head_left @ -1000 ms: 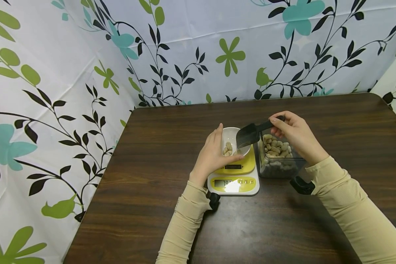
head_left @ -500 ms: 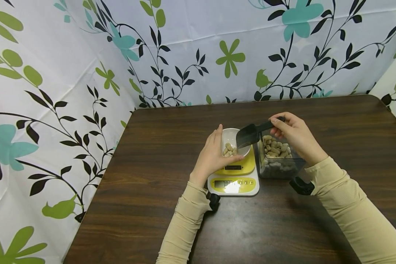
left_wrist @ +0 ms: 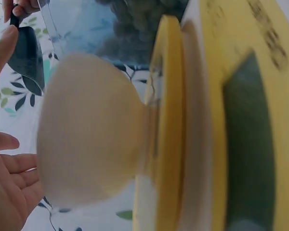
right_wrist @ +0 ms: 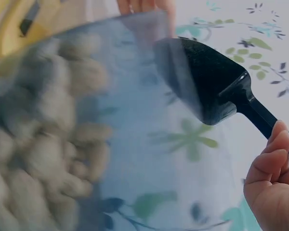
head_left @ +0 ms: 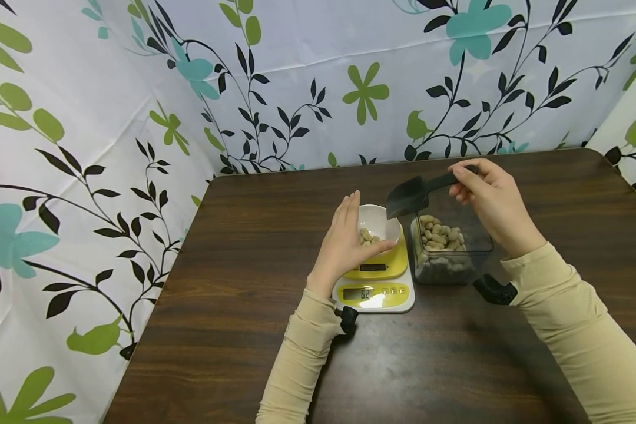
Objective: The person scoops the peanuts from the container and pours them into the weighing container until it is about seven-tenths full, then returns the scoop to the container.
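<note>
Dark wood-grain table (head_left: pixel 217 324), right hand (head_left: pixel 494 200) pinching black scoop (head_left: pixel 406 198), left hand (head_left: pixel 344 244) spread beside white bowl (head_left: pixel 372 218)

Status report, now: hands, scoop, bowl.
Right hand holds black scoop. Left hand beside white bowl, contact unclear. Nuts in bowl, bowl on scale. No obstruction visible.

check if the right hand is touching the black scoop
Touching: the right wrist view shows the right hand pinching the black scoop by its handle, thumb and fingers right against it.
</note>
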Action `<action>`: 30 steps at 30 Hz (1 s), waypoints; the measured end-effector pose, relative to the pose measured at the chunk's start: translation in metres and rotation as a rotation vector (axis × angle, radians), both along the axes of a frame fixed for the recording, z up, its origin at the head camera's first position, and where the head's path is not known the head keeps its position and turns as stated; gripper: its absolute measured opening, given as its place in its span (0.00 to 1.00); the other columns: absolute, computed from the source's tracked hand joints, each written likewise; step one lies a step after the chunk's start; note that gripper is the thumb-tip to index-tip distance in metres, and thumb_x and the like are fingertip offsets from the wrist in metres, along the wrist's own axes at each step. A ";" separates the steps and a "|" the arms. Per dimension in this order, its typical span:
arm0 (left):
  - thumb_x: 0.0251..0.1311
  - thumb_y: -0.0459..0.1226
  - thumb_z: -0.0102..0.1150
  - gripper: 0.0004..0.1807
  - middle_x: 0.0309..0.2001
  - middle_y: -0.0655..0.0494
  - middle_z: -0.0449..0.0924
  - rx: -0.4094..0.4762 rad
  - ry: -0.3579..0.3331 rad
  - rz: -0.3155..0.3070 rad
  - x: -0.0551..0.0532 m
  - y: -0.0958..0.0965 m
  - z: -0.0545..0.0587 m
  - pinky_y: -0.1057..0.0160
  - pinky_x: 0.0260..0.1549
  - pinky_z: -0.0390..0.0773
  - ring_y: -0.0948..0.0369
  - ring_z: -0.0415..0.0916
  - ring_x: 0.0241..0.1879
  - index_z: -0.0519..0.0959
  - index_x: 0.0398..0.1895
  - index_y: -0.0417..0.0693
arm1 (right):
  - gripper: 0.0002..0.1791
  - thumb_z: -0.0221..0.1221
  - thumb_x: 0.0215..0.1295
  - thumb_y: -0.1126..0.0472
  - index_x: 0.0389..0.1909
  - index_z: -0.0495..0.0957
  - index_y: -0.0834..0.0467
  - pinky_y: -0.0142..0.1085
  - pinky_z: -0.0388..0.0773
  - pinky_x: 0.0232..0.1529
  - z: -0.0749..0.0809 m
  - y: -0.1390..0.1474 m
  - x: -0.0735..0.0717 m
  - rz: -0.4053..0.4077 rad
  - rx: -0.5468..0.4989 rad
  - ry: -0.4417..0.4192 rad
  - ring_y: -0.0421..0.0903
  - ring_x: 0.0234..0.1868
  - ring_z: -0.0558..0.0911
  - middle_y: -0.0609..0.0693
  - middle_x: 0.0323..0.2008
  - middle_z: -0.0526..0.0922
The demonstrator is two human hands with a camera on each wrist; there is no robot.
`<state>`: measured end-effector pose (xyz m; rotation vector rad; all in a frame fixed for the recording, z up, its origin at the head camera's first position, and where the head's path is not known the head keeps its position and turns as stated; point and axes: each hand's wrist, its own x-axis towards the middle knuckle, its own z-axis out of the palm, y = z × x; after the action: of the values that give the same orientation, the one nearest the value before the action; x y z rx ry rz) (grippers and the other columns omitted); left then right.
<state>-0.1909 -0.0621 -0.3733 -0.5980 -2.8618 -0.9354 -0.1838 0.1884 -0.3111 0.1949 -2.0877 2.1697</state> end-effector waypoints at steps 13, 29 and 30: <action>0.51 0.64 0.57 0.56 0.75 0.59 0.39 -0.010 0.021 -0.130 0.014 0.039 0.019 0.51 0.70 0.56 0.61 0.38 0.75 0.36 0.75 0.59 | 0.05 0.57 0.63 0.63 0.38 0.76 0.60 0.24 0.69 0.25 0.018 0.032 0.006 -0.048 -0.191 0.128 0.38 0.24 0.73 0.47 0.22 0.77; 0.56 0.65 0.50 0.52 0.75 0.54 0.41 -0.005 -0.014 -0.201 0.024 0.072 0.006 0.55 0.69 0.58 0.58 0.44 0.74 0.41 0.74 0.49 | 0.12 0.55 0.64 0.45 0.41 0.76 0.48 0.29 0.67 0.23 0.002 0.037 0.017 -0.205 0.650 0.033 0.35 0.25 0.73 0.36 0.20 0.73; 0.56 0.65 0.50 0.52 0.75 0.54 0.41 -0.005 -0.015 -0.198 0.024 0.073 0.005 0.55 0.69 0.58 0.58 0.44 0.74 0.42 0.74 0.49 | 0.13 0.55 0.64 0.45 0.42 0.76 0.48 0.30 0.67 0.23 0.002 0.037 0.017 -0.201 0.668 0.036 0.35 0.25 0.74 0.36 0.20 0.74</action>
<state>-0.1673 0.0104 -0.3679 -0.8919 -2.8586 -0.9614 -0.1664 0.2251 -0.3094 0.0742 -2.5977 1.2889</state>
